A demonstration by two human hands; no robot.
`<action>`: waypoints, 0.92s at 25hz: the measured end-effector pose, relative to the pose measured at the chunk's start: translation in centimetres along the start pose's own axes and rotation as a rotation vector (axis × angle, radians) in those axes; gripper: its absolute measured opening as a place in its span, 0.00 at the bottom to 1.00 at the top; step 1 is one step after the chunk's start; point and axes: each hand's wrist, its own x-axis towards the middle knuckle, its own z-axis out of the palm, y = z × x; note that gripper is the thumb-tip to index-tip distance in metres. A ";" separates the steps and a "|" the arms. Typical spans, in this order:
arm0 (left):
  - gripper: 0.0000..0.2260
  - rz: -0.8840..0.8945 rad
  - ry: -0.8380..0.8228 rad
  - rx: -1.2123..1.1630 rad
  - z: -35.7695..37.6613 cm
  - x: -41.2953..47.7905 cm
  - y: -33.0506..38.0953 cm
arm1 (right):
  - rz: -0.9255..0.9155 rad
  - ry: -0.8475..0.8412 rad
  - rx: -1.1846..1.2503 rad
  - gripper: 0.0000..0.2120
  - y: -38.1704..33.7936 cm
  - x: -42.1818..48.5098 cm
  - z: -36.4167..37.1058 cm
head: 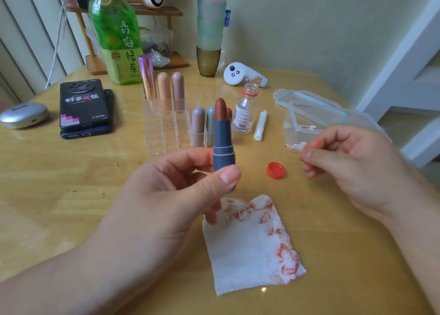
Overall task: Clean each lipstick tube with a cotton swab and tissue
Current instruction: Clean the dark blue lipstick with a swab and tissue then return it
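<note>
Our left hand grips the uncapped grey lipstick tube upright above the stained tissue on the table. Our right hand curls thumb to forefinger; whether it pinches anything we cannot tell. The acrylic organizer holds capped lipsticks; the clear box holds cotton swabs.

Glossy wooden table against pale green wall.

A left hand grips an uncapped red lipstick upright above a red-smeared tissue; the right hand, fingers curled, hovers near a red bottle cap.
</note>
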 end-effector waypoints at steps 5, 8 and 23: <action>0.17 0.012 0.015 0.046 -0.1 0.0 0.1 | 0.088 -0.091 -0.267 0.08 0.8 0.0 0.1; 0.16 0.006 -0.005 0.054 -0.1 0.0 0.2 | 0.060 -0.105 -0.436 0.09 0.7 0.0 0.3; 0.17 -0.013 -0.049 0.126 -0.1 -0.1 0.0 | 0.058 -0.134 -0.558 0.08 0.9 0.1 0.4</action>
